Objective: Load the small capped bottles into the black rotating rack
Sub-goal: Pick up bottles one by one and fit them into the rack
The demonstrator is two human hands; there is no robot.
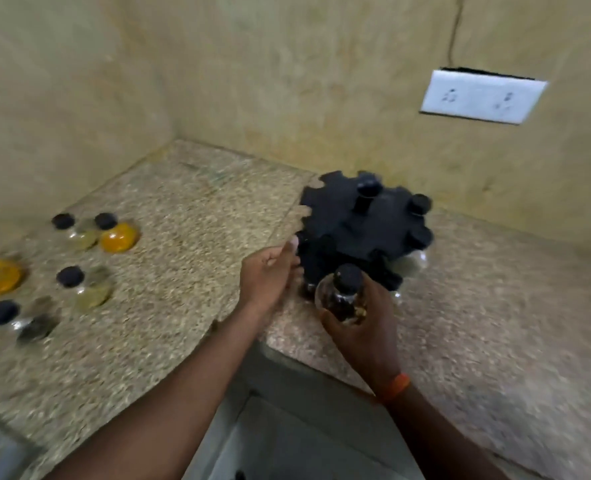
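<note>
Gripping a capped bottle beside the black rack, the right hand; left hand spread, fingertips at its rim.

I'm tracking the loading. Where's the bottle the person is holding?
In the head view, the held bottle is right of centre, gripped by the right hand at the near edge of the black rack, with the left hand just to its left.

5 loose btls, 1 held btl, 1 rack.
</note>
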